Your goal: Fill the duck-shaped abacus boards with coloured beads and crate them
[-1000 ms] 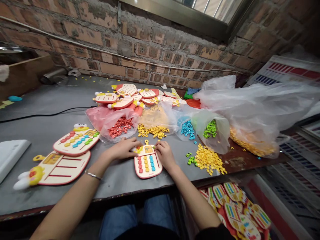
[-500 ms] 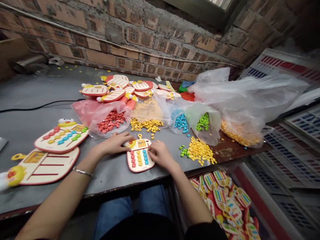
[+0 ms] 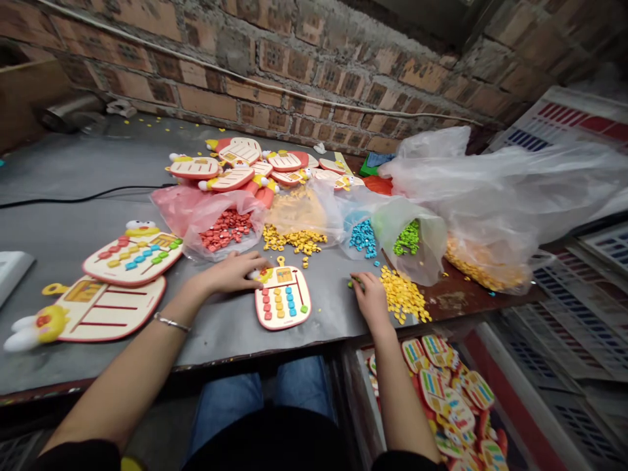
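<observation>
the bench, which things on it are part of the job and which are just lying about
Likely part of the job:
- board at the left hand
- red pieces, blue pieces, green pieces
- yellow pieces near the right hand
- piled boards

Probably just lying about:
- black cable
- metal cylinder
- crumpled white scrap

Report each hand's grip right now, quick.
Left hand: closed on the toy board.
Right hand: fingers at green pieces; cannot tell if any is held.
</observation>
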The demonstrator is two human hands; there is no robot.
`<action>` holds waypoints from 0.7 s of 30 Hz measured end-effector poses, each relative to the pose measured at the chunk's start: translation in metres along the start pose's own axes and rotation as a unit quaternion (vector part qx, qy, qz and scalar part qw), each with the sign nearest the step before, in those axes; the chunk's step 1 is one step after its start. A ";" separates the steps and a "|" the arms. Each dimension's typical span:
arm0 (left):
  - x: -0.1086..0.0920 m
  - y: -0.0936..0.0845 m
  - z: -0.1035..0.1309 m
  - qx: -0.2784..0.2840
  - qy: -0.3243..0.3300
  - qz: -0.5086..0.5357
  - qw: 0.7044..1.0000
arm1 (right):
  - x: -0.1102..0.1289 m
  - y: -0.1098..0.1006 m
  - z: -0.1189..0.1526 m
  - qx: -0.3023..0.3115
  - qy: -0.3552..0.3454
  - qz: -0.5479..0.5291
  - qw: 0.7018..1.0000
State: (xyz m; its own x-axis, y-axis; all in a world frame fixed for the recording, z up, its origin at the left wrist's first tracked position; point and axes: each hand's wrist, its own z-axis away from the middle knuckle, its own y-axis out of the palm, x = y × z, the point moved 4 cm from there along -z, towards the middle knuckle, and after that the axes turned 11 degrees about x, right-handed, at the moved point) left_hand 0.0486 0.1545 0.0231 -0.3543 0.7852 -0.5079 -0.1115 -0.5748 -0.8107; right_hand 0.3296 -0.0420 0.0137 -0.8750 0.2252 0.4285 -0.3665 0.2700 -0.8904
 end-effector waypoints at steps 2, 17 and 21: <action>0.000 0.000 0.000 -0.002 0.004 0.005 1.000 | 0.030 0.002 -0.010 0.007 -0.051 -0.062 0.997; -0.001 0.001 0.001 0.002 0.001 -0.003 1.000 | 0.112 0.052 -0.050 0.135 -0.232 -0.093 0.959; -0.001 0.001 0.001 0.004 -0.001 -0.002 1.000 | 0.107 0.040 -0.040 0.199 -0.220 -0.173 0.939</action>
State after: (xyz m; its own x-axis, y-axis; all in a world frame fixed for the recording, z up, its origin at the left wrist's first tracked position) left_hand 0.0478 0.1528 0.0235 -0.3557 0.7865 -0.5048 -0.1196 -0.5740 -0.8101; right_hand 0.2335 0.0300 0.0298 -0.6963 -0.2431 0.6754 -0.6653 -0.1348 -0.7343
